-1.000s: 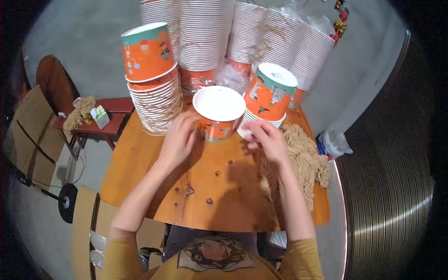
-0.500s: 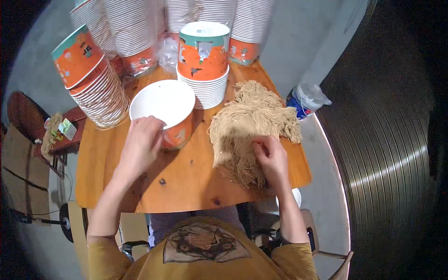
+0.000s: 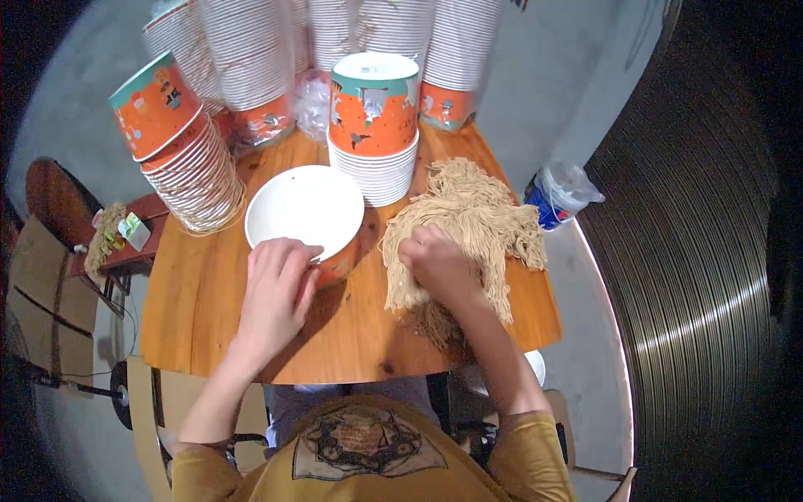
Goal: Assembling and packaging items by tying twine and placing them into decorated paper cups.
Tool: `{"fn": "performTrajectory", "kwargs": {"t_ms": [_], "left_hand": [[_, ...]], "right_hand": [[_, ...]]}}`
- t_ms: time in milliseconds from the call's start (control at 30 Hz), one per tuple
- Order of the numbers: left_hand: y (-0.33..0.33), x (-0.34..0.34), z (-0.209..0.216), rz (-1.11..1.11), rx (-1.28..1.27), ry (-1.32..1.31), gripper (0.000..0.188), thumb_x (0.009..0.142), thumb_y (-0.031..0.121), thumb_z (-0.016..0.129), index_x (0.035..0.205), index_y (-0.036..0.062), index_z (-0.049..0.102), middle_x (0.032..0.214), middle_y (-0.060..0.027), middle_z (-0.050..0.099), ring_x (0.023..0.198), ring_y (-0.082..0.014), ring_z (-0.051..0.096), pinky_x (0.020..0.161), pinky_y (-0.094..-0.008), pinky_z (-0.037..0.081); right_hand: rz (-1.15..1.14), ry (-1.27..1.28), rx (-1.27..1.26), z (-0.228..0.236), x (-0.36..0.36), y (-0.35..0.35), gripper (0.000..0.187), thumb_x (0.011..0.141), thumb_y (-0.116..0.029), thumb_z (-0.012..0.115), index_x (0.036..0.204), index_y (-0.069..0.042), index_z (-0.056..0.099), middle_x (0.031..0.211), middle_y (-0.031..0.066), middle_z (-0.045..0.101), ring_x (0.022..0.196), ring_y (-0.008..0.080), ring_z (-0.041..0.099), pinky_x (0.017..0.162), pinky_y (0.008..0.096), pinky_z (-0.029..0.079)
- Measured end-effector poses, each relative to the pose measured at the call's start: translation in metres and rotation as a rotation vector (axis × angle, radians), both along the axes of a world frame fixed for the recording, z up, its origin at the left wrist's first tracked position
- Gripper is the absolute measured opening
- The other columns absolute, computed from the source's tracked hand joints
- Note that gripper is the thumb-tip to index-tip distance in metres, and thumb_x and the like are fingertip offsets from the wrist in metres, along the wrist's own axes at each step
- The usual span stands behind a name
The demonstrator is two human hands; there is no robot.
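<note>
An open paper tub (image 3: 305,205), white inside and orange outside, stands left of the table's middle. At its near rim is my left hand (image 3: 280,280), the fingers bent over the edge and the thumb lower down by the outer wall. To the right lies a loose heap of beige, yarn-like strands (image 3: 477,205). My right hand (image 3: 439,261) rests on the heap's near left part with curled fingers, closed on the strands; the fingertips are partly hidden. Whether a single strand is pinched there is too small to tell.
Behind the tub stands a stack of orange-and-green paper tubs (image 3: 374,117). A leaning stack (image 3: 180,142) is at the left, with rubber bands around it. Tall sleeved stacks (image 3: 251,58) line the back. A blue-and-white bucket (image 3: 556,197) stands beyond the wooden table's right edge (image 3: 548,318).
My right hand has moved left and away from me, from the strands' near right side onto their middle left. My left hand stays at the tub's rim, its fingers more extended. The view has shifted slightly.
</note>
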State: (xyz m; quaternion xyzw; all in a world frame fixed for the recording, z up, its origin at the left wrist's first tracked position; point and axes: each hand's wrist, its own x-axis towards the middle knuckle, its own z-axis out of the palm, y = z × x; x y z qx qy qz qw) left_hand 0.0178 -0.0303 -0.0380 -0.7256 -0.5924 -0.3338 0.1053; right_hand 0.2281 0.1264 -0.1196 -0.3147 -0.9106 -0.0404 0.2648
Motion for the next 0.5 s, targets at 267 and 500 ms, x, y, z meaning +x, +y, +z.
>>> {"fn": "performTrajectory", "kwargs": {"t_ms": [267,500], "left_hand": [[-0.025,0.019,-0.020,-0.107,0.155,-0.106,0.029,0.074,-0.003,0.063,0.102,0.0028,0.058,0.097,-0.0136,0.054,0.090,-0.0320,0.054,0.078,-0.0412,0.045],[-0.033,0.036,-0.062,-0.127,-0.058,-0.256,0.019,0.081,0.002,0.061,0.100,0.0022,0.059,0.097,-0.0139,0.055,0.092,-0.0313,0.055,0.078,-0.0384,0.046]], "right_hand": [[0.025,0.027,-0.117,0.007,0.006,-0.003,0.004,0.075,-0.011,0.056,0.074,-0.009,0.060,0.082,0.0115,0.057,0.084,0.0293,0.058,0.073,0.0420,0.050],[0.195,-0.129,-0.235,0.016,0.023,-0.008,0.012,0.073,-0.016,0.062,0.085,-0.016,0.064,0.094,0.0046,0.058,0.096,0.0271,0.055,0.080,0.0383,0.050]]}}
